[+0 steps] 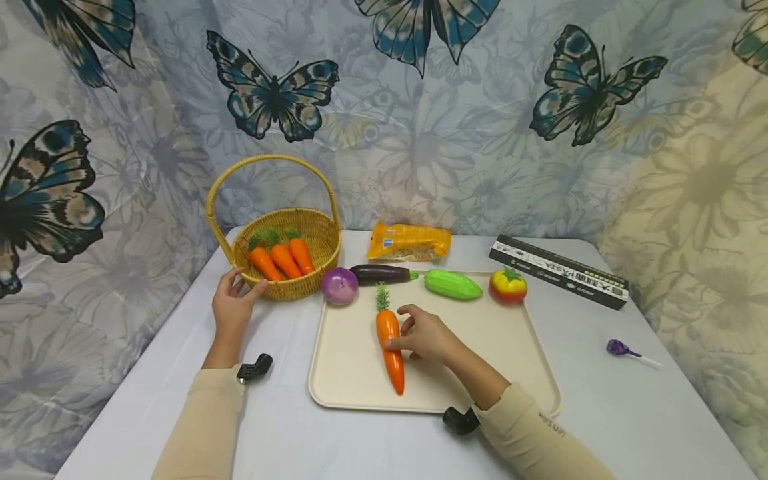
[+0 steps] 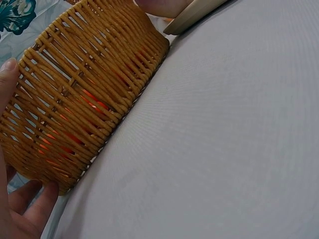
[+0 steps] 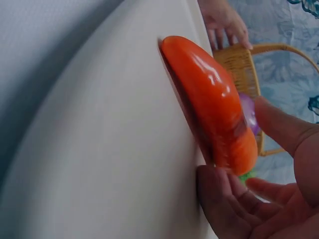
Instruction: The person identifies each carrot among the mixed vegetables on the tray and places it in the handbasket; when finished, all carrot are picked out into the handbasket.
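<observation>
A large orange carrot (image 1: 387, 333) with a green tuft lies on the cream tray (image 1: 345, 393). My right hand (image 1: 429, 337) is over its right side, the thumb crossing the carrot in the head view. In the right wrist view the thumb and fingers stand spread on either side of its thick end. My left hand (image 1: 233, 303) holds the wicker basket (image 1: 294, 288) at its front left, thumb by the rim and fingers around the side wall. Three smaller carrots (image 1: 285, 260) with green tops lie inside the basket.
Along the tray's far edge are a purple onion (image 1: 339, 287), an eggplant (image 1: 381, 274), a green gourd-like vegetable (image 1: 453, 285) and a red-yellow tomato (image 1: 508, 287). Behind lie an orange packet (image 1: 408, 241) and a long black-and-white box (image 1: 558, 272). A purple lollipop (image 1: 618, 347) rests at right.
</observation>
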Motion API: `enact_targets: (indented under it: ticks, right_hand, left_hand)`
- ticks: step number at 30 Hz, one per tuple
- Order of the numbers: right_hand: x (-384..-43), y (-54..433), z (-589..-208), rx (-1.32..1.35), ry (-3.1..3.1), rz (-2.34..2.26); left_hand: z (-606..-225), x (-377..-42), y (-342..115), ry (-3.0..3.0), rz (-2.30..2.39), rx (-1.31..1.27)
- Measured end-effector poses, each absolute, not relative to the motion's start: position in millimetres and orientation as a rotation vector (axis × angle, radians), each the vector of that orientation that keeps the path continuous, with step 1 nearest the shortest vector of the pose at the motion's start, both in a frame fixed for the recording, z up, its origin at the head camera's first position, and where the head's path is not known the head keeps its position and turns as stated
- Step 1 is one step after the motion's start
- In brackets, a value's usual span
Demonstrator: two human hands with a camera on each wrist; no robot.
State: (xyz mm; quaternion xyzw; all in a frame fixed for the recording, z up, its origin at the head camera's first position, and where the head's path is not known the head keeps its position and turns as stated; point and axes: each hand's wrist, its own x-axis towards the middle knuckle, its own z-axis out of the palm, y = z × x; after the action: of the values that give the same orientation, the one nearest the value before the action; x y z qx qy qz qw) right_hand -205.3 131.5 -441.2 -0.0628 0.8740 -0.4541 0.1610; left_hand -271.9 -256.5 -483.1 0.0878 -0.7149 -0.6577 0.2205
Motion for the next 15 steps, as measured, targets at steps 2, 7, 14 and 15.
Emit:
enact_targets:
  ticks: [2, 7, 14, 15]
  right_hand:
    - [-203.8, 129.5, -441.6, -0.182, 2.500, -1.256]
    - [-202.4, 126.3, -443.1, -0.142, 2.451, -1.287]
    - [-200.7, 126.2, -443.9, -0.074, 2.333, -1.428]
    - [-200.5, 126.9, -444.0, -0.062, 2.310, -1.453]
  left_hand:
    - [-483.4, -271.2, -255.7, -1.980, -1.820, 0.240]
    - [-482.6, -270.3, -254.0, -1.966, -1.824, 0.206]
    - [-483.4, -272.0, -255.2, -1.944, -1.838, 0.201]
    - [-483.9, -271.7, -255.3, -1.948, -1.835, 0.203]
